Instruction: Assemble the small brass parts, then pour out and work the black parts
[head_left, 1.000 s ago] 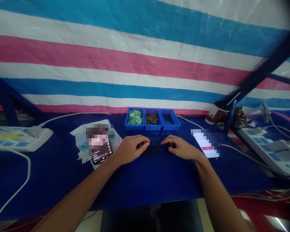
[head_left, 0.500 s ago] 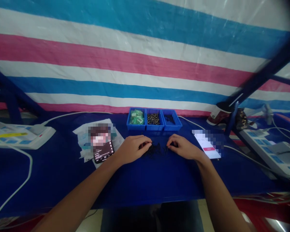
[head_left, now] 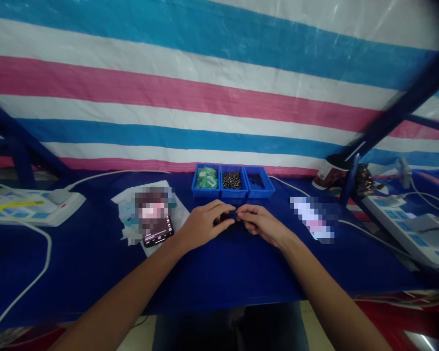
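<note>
2 bare hands are meeting over a loose heap of small black parts (head_left: pixel 234 225) on the blue table cover (head_left: pixel 95 278). The left hand (head_left: pixel 205 222) is curling downward, its fingers (head_left: pixel 219 207) reaching across the heap, and the right hand (head_left: pixel 261 223) is half closed, its fingertips (head_left: pixel 240 210) almost touching the left hand's. Both grips are nearly closed and seem to be pinching something dark, but the fingers are hiding it, so I cannot tell what either hand is holding. Just beyond the hands, a blue 3-compartment tray (head_left: pixel 233 194) is holding green packets (head_left: pixel 206 178), brass-and-black fasteners (head_left: pixel 231 180) and dark small pieces (head_left: pixel 256 181). A smartphone (head_left: pixel 158 231) is lying on papers (head_left: pixel 126 209) beside the left hand, and a second phone (head_left: pixel 312 219) is lying near the right hand. White power strips (head_left: pixel 32 207) are sitting toward both table ends, and a striped tarpaulin (head_left: pixel 219 97) is hanging behind.
</note>
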`<state>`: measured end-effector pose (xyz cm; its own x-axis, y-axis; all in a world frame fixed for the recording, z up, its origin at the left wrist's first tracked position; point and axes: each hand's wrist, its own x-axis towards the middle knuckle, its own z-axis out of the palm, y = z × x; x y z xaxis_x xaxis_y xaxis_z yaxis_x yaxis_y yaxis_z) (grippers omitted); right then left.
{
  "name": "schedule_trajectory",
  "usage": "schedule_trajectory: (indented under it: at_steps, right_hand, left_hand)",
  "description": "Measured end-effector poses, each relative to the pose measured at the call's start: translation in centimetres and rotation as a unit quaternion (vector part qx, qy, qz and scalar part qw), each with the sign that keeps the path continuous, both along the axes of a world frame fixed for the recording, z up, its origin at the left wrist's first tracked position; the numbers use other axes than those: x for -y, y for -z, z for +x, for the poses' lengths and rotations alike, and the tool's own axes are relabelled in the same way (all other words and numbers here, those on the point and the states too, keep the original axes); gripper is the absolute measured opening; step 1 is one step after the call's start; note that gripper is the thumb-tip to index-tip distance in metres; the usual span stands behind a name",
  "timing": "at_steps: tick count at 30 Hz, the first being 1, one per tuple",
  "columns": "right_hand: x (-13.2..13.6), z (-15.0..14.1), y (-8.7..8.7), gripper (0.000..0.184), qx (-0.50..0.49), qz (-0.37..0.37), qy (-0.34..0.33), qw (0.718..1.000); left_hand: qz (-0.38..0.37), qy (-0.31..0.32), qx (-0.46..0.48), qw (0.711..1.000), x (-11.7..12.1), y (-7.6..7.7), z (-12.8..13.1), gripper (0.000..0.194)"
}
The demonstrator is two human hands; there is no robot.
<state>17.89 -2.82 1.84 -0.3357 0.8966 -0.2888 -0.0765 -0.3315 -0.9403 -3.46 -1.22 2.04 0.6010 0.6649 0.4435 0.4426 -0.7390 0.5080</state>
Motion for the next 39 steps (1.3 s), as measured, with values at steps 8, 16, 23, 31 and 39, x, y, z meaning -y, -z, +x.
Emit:
schedule_trajectory:
  at_steps: [8,16,23,31,39]
  right_hand:
    - [0.4,-1.4,0.0,0.025,-0.054,0.015,-0.015,0.998]
    - [0.7,-0.9,-0.3,0.025,0.136,0.227,0.029,0.964]
    - [1.0,-1.4,-0.5,0.024,0.289,0.358,0.018,0.888]
    - [0.1,-0.3,0.0,0.026,0.202,0.284,0.111,0.931]
    - [-1.9,3.7,2.0,0.046,0.342,0.179,0.201,0.9]
  left_hand:
    - [0.069,0.035,0.037,0.996,-0.1,0.2,0.1,0.018]
    - [0.067,-0.001,0.034,0.997,-0.4,0.5,-0.4,0.015]
    - [0.038,0.012,0.029,0.999,-0.4,0.4,-0.3,0.015]
    - [0.009,-0.008,0.045,0.999,-0.1,0.0,-0.6,0.025]
    - [-0.02,0.008,0.031,0.999,0.0,-0.7,-0.9,0.02]
